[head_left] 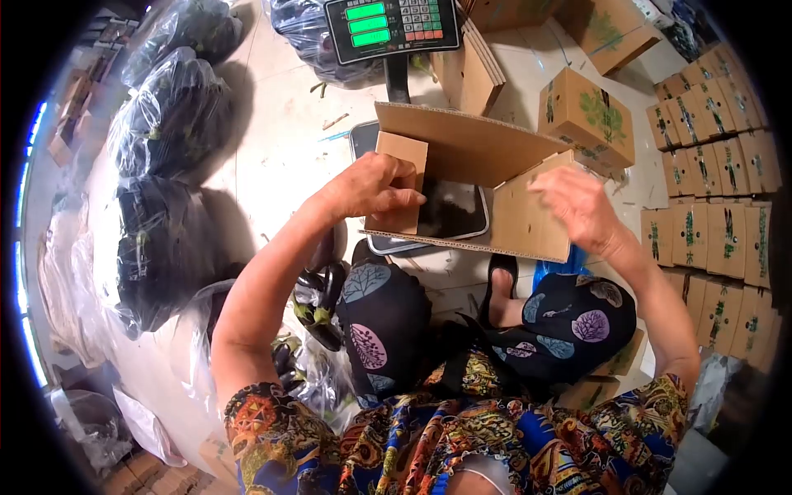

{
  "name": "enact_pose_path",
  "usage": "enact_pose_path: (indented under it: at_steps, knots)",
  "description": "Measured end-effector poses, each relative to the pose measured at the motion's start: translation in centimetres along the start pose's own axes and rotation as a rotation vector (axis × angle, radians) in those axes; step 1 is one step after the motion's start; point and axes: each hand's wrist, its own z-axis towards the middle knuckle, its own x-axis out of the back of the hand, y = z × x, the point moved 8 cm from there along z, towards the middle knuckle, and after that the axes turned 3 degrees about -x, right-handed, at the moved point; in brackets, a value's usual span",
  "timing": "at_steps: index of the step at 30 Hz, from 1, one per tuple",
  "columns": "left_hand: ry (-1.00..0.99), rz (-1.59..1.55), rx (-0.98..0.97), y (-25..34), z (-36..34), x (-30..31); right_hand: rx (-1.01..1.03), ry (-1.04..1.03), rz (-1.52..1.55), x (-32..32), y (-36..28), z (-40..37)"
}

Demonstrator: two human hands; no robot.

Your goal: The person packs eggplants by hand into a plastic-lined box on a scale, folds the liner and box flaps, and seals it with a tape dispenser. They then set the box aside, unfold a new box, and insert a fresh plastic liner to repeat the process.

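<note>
An unfolded cardboard box (487, 157), open through its middle, is held above the dark platform of a scale (450, 210). My left hand (378, 188) has its fingers curled over the small flap at the box's left end, thumb against the flap's inner side. Over the right end panel, my right hand (577, 206) is slightly blurred, with its fingers bent close together at the panel's upper edge. Whether those fingers grip the edge I cannot make out. Through the box's opening the scale platform shows.
The scale's display (392, 25) stands beyond the box. Bags of eggplants (169, 115) line the left. Loose eggplants (318, 305) lie by my left knee. A closed carton (586, 120) sits at the right, flat cardboard (470, 66) leans behind, and stacked cartons (718, 165) fill the far right.
</note>
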Motion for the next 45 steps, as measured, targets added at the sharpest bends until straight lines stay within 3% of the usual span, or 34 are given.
enact_pose_path:
  at_steps: [3, 6, 8, 10, 11, 12, 15, 18, 20, 22, 23, 26, 27, 28, 30, 32, 33, 36, 37, 39, 42, 45]
  knots:
    - [0.055, 0.026, 0.0, -0.2, -0.1, 0.0, 0.146, 0.22, -0.177, 2.0, 0.3, 2.0]
    - [0.058, -0.082, 0.049, -1.0, -0.3, 0.7, 0.062, 0.029, -0.134, -1.5, 2.1, 2.8]
    - [0.074, -0.193, 0.089, -1.7, -0.5, 0.5, 0.263, 0.047, -0.077, -3.9, -0.7, 2.8]
    - [0.078, -0.313, 0.155, -1.9, -0.9, 0.4, 0.177, 0.085, -0.084, -7.5, -1.3, 3.0]
    - [0.078, -0.37, 0.189, -2.1, -1.1, 0.2, 0.235, 0.112, -0.093, -8.9, -1.9, 4.1]
    - [0.146, -0.454, 0.145, -1.9, -1.4, 0.6, 0.294, 0.138, -0.098, -9.8, -1.9, 5.2]
    - [0.377, -0.767, 0.022, -2.3, -3.9, 1.2, 0.337, -0.06, -0.257, -14.3, -0.4, 6.3]
    - [0.731, -0.625, -0.152, 0.1, -7.5, 1.7, 0.34, -0.054, -0.295, -14.1, -0.9, 6.4]
    - [0.751, -0.207, -0.108, 1.2, -7.1, 0.5, 0.319, -0.068, -0.247, -14.4, -0.7, 6.4]
    - [0.845, -0.246, -0.009, 0.6, -6.0, 1.1, 0.32, -0.061, -0.2, -13.9, -0.7, 6.9]
    - [0.953, -0.111, -0.016, -0.1, -5.5, 2.0, 0.357, -0.035, -0.186, -12.8, -0.8, 7.0]
    - [0.908, -0.201, 0.172, -3.6, -2.8, 1.6, 0.462, 0.268, -0.347, -5.2, -2.0, 7.1]
    - [0.917, -0.032, 0.176, -4.6, -2.3, 1.2, 0.509, 0.383, -0.464, -2.2, -2.5, 6.8]
    - [0.817, -0.176, 0.282, -4.9, -1.9, 0.9, 0.418, 0.353, -0.631, -0.2, -2.3, 7.1]
    - [0.81, -0.11, 0.254, -4.7, -1.3, 0.7, 0.153, 0.181, -0.596, 0.0, 0.9, 6.9]
    - [0.854, -0.082, 0.222, -5.2, -1.4, 0.5, -0.441, -0.29, -0.237, -4.0, 3.3, 4.4]
    - [0.887, -0.07, 0.214, -5.2, -1.7, 0.4, -0.447, -0.294, -0.195, -4.5, 2.6, 4.0]
    - [0.983, -0.057, 0.196, -5.1, -2.3, 0.7, -0.039, -0.104, -0.313, -5.7, 0.8, 2.6]
    - [1.0, -0.111, 0.208, -5.3, -2.5, 0.7, 0.08, -0.13, -0.388, -7.4, 0.2, 1.4]
    - [1.031, -0.225, 0.225, -6.0, -2.7, 0.4, 0.096, -0.144, -0.379, -8.2, 1.0, 0.5]
    - [0.963, -0.843, 0.113, -7.8, -1.7, -1.4, 0.135, -0.161, -0.411, -8.4, 1.9, 0.4]
    - [0.724, -0.756, 0.087, -5.7, 0.0, -0.5, 0.151, -0.17, -0.43, -8.1, 1.7, 0.2]
